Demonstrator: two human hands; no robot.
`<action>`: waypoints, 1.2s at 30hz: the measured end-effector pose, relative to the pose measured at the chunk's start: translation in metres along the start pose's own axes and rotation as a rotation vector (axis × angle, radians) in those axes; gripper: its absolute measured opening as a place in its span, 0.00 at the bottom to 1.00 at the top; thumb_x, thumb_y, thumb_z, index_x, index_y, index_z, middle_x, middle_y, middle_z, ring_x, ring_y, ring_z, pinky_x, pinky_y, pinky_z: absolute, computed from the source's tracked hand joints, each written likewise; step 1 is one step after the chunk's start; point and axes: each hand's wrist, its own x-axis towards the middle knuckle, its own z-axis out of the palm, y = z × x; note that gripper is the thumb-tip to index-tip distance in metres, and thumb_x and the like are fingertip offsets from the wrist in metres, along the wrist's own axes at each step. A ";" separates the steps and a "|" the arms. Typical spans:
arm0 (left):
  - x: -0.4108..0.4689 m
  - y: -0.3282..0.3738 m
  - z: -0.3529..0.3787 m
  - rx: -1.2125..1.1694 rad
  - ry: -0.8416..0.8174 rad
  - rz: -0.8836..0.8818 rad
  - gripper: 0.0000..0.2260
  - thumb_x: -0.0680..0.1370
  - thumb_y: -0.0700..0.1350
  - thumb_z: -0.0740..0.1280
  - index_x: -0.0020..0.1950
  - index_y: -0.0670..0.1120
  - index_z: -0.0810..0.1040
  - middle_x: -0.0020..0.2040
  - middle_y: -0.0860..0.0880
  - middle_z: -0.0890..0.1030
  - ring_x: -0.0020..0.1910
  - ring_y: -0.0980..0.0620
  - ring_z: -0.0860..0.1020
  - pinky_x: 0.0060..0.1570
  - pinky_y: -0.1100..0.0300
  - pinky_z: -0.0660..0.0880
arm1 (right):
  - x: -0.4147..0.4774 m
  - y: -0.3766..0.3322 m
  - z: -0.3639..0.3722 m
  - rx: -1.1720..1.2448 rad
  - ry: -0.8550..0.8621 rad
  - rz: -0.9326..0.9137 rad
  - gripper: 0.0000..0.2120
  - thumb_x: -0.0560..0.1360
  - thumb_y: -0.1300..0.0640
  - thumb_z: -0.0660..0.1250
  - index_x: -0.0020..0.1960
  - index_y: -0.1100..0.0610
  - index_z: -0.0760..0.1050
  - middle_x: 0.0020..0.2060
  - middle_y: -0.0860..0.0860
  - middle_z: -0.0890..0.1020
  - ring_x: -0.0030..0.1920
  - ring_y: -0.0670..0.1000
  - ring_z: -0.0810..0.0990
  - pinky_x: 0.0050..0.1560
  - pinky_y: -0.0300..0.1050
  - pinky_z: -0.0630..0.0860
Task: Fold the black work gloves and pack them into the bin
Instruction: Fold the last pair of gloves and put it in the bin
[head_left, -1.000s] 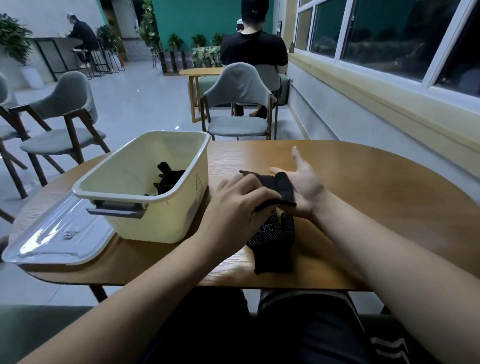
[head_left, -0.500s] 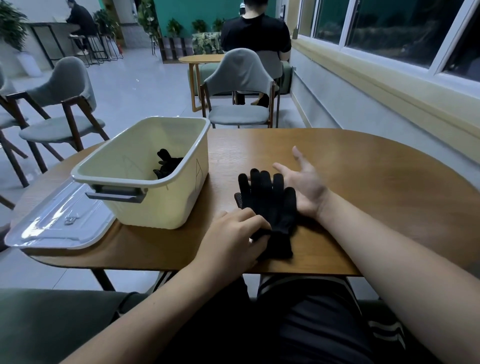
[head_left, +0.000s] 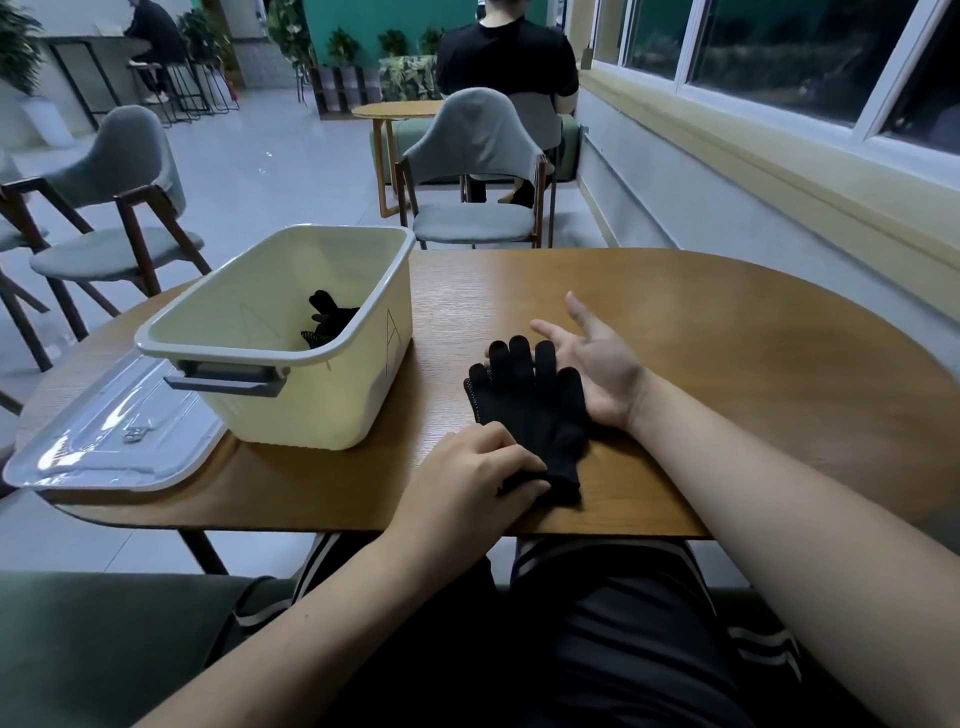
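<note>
A pair of black work gloves (head_left: 530, 405) lies flat on the wooden table (head_left: 727, 364), fingers pointing away from me, one glove stacked on the other. My left hand (head_left: 467, 478) grips the cuff end near the table's front edge, fingers curled over it. My right hand (head_left: 597, 364) lies palm up with straight fingers beside and partly under the gloves' finger ends. The cream bin (head_left: 291, 338) stands to the left, with more black gloves (head_left: 327, 322) inside it.
A clear plastic lid (head_left: 109, 441) lies left of the bin, overhanging the table's edge. Grey chairs (head_left: 478, 171) stand beyond the table and at the left. A person sits with their back to me at a far table. A windowed wall runs along the right.
The gloves, folded over a second ago, now lie spread out flat. My left hand moved back from the glove fingers to the cuffs. My right hand stayed by the finger ends.
</note>
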 end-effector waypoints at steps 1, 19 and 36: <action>-0.001 0.000 0.000 -0.006 -0.003 0.004 0.07 0.79 0.54 0.74 0.53 0.54 0.88 0.47 0.56 0.80 0.45 0.53 0.79 0.46 0.54 0.77 | 0.000 0.000 0.000 -0.002 0.004 0.002 0.44 0.81 0.27 0.56 0.87 0.50 0.48 0.80 0.65 0.66 0.75 0.66 0.73 0.75 0.65 0.69; -0.002 -0.002 -0.002 -0.169 -0.031 -0.025 0.06 0.80 0.51 0.72 0.54 0.52 0.87 0.47 0.56 0.82 0.45 0.56 0.80 0.44 0.53 0.79 | -0.017 -0.002 0.019 -0.065 0.163 -0.266 0.31 0.84 0.39 0.62 0.81 0.53 0.61 0.67 0.61 0.82 0.71 0.62 0.79 0.75 0.64 0.71; 0.024 -0.021 -0.009 0.082 -0.271 -0.065 0.22 0.82 0.64 0.66 0.74 0.61 0.75 0.78 0.61 0.70 0.78 0.57 0.64 0.75 0.53 0.62 | -0.076 0.043 0.017 -1.348 0.368 -0.694 0.17 0.78 0.57 0.74 0.66 0.50 0.79 0.57 0.44 0.83 0.57 0.44 0.82 0.60 0.49 0.79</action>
